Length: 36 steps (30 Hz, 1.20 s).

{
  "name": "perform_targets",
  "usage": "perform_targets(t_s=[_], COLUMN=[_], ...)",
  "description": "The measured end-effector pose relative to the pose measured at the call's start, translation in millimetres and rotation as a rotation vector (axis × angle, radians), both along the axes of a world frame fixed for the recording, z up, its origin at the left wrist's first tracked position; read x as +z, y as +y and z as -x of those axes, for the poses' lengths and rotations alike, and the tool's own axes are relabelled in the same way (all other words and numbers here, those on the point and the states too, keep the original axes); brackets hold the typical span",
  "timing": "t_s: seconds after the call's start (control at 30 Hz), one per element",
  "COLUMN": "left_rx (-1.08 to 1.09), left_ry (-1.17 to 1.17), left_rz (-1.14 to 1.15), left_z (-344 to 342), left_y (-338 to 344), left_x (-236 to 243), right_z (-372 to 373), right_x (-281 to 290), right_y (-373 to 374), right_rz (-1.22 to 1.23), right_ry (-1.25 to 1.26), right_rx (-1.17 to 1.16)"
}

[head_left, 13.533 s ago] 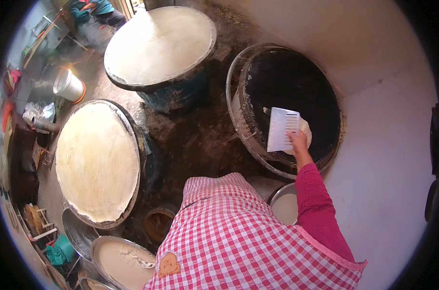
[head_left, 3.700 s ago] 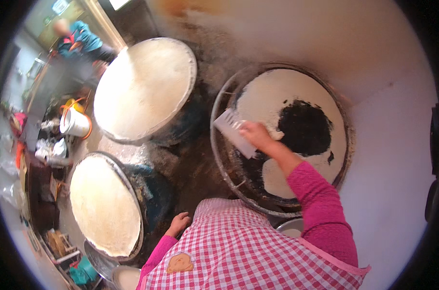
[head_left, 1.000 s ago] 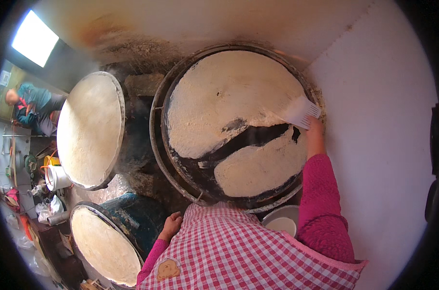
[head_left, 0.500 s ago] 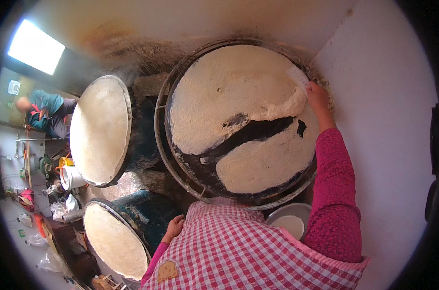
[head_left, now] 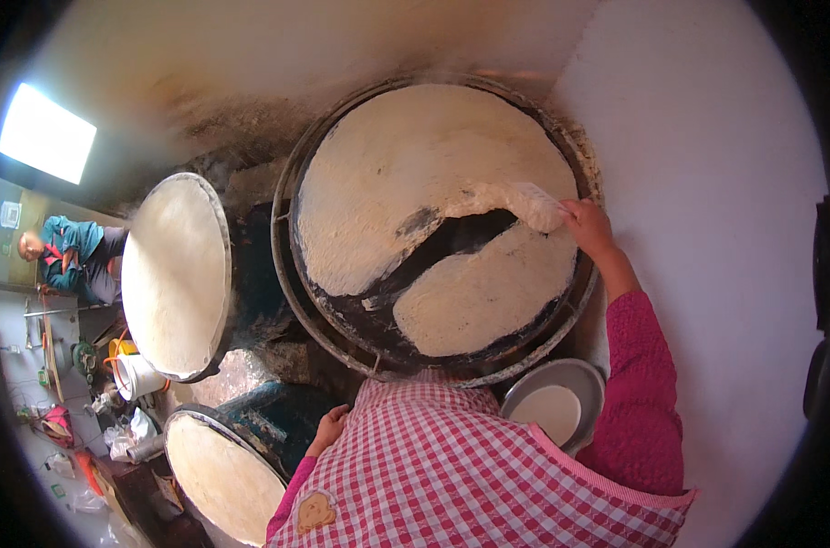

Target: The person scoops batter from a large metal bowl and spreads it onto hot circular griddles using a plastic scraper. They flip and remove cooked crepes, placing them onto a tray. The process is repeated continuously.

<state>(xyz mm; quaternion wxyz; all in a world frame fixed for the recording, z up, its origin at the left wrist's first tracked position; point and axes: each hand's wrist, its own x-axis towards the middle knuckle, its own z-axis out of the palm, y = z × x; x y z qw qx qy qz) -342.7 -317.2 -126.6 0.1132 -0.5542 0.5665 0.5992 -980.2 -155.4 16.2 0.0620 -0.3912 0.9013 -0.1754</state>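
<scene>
Head view, right hand [head_left: 588, 226] outstretched, scraper [head_left: 536, 194] held, left hand [head_left: 330, 426] low.

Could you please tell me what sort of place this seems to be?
Probably a flatbread or pancake workshop: batter-like paste is spread over a large round griddle, two similar pale rounds lie to the left, and a metal bowl holds pale liquid.

Batter [head_left: 415, 155]: is looking matt, finely grainy, roughening at its ragged edge
Griddle [head_left: 470, 235]: is showing dull, metal-like surface where bare
Scraper [head_left: 535, 193]: is looking like smooth plastic
Basin [head_left: 590, 388]: is showing smooth, softly glossy metal
Sleeve [head_left: 641, 388]: is showing textured cloth
Apron [head_left: 424, 457]: is looking matt, woven cloth
</scene>
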Motion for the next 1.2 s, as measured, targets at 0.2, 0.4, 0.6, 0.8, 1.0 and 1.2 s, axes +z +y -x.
perform_targets(t_s=[0.2, 0.4, 0.6, 0.8, 1.0, 1.2], left_rx=[-0.067, 0.042, 0.161, 0.195, 0.261, 0.313], left_ry=[0.047, 0.011, -0.061, 0.036, 0.036, 0.039], left_rz=[0.045, -0.076, -0.097, -0.099, -0.124, -0.144], left_z=[-13.8, -26.1, -55.3, -75.4, -75.0, -82.5], left_y=[-15.2, -20.4, -22.4, -27.1, -20.5, -17.5], left_x=[-17.8, 0.6, -2.1, -23.3, -35.5, -33.4], right_z=[-10.9, -47.5, -89.7, -115.7, -97.9, -118.6], right_x=[-14.7, -21.9, -14.0, -5.9, -0.8, -28.8], right_y=[26.9, -11.1, -87.1, -89.9, -18.9, -48.7], right_rz=[0.081, 0.061, -0.023, 0.107, 0.010, 0.025], right_ry=[0.116, 0.180, 0.281, 0.329, 0.258, 0.233], right_rx=[-0.484, -0.424, -0.078, 0.184, -0.498, -0.464])
